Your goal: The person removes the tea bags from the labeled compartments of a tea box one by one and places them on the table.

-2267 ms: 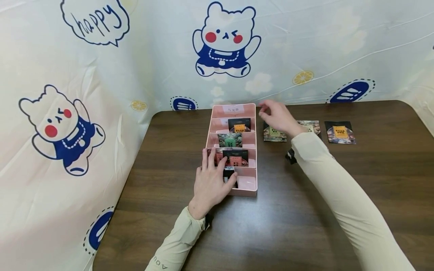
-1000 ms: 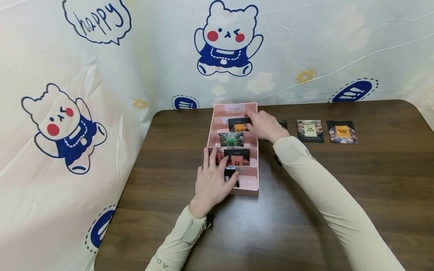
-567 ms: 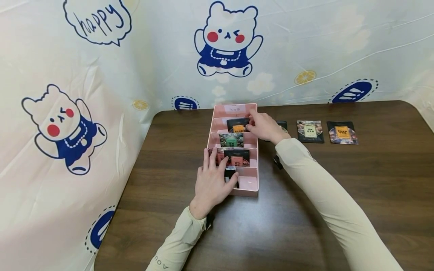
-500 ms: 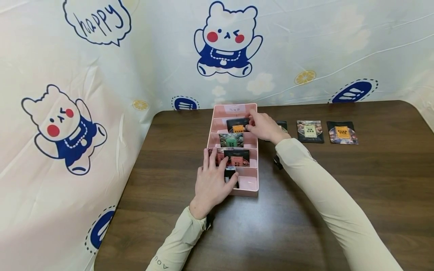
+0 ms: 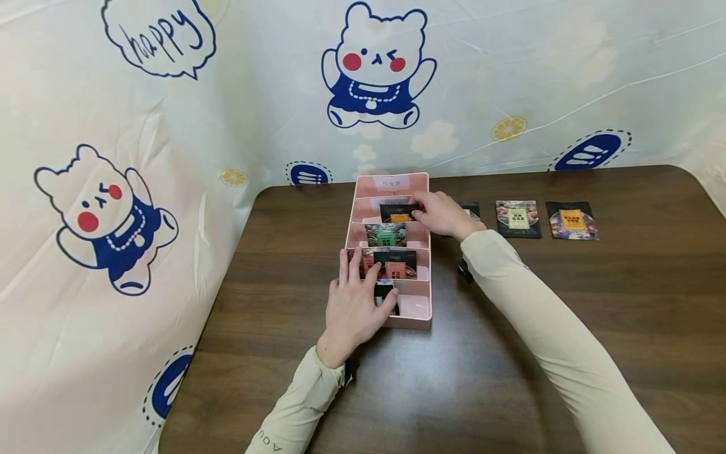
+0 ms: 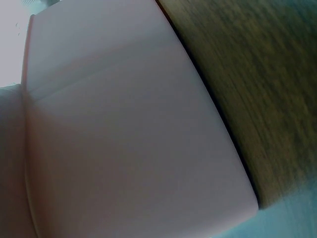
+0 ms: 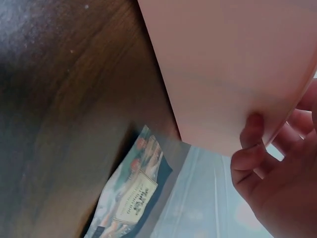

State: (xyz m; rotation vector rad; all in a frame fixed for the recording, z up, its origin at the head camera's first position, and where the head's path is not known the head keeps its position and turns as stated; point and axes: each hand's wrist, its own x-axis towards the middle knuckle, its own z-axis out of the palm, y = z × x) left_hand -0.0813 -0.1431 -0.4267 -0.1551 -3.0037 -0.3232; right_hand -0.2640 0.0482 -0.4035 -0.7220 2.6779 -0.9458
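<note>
A pink divided box (image 5: 416, 324) stands on the table, with small printed sachets upright in its compartments. My left hand (image 5: 353, 310) rests over the box's left rim near the front, fingers spread and straight. At the second compartment from the back, my right hand (image 5: 443, 214) pinches the right edge of a black sachet with an orange label (image 5: 391, 212). Its fingertips are partly hidden behind the rim. In the right wrist view, the right hand (image 7: 280, 171) curls over the rim, one finger against the outer wall (image 7: 218, 64). The left wrist view shows mostly the box's side (image 6: 129, 148).
A green sachet (image 5: 386, 234) and red-labelled sachets (image 5: 399, 257) stand in the middle compartments. To the right of the box lie a pale-labelled sachet (image 5: 518, 219), an orange-labelled sachet (image 5: 571, 221) and another sachet (image 5: 472, 209) partly behind the right hand. A printed curtain (image 5: 272, 94) hangs behind the table.
My right hand has moved left from over the table sachets to the second compartment. The orange-labelled sachet there now sits a little lower. My left hand has stayed in place.
</note>
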